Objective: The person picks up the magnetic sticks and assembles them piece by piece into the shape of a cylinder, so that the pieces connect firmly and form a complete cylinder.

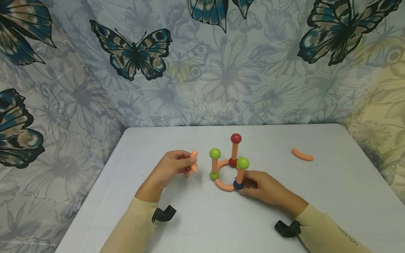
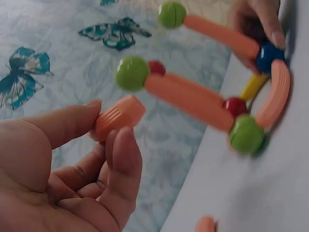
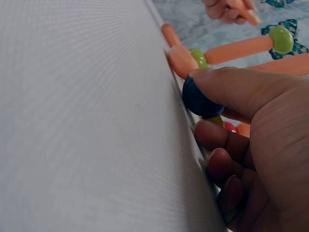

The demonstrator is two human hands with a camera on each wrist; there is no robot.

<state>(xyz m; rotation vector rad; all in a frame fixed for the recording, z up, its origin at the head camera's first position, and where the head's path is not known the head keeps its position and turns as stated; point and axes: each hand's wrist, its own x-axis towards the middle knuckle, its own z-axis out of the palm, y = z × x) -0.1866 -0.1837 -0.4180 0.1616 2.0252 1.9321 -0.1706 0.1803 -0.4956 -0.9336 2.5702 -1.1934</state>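
My left hand (image 1: 173, 166) pinches an orange rod (image 2: 118, 117) between thumb and fingers, just left of a ball-and-rod toy (image 1: 224, 187) on the table. Curved orange rods and a yellow piece (image 2: 253, 87) form the toy's ring, joined by balls. From it rise upright orange rods, topped by two green balls (image 1: 215, 153) and a red ball (image 1: 236, 138). Low on the near right of the ring, my right hand (image 1: 267, 187) grips the blue ball (image 3: 199, 96) between thumb and fingers. Those fingers partly cover the ring's right side in the head view.
A loose curved orange rod (image 1: 302, 155) lies toward the back right of the white table (image 1: 202, 221). Behind the table hangs a butterfly-patterned cloth (image 1: 227, 88). Black wrist devices (image 1: 164, 213) are worn at both sleeves.
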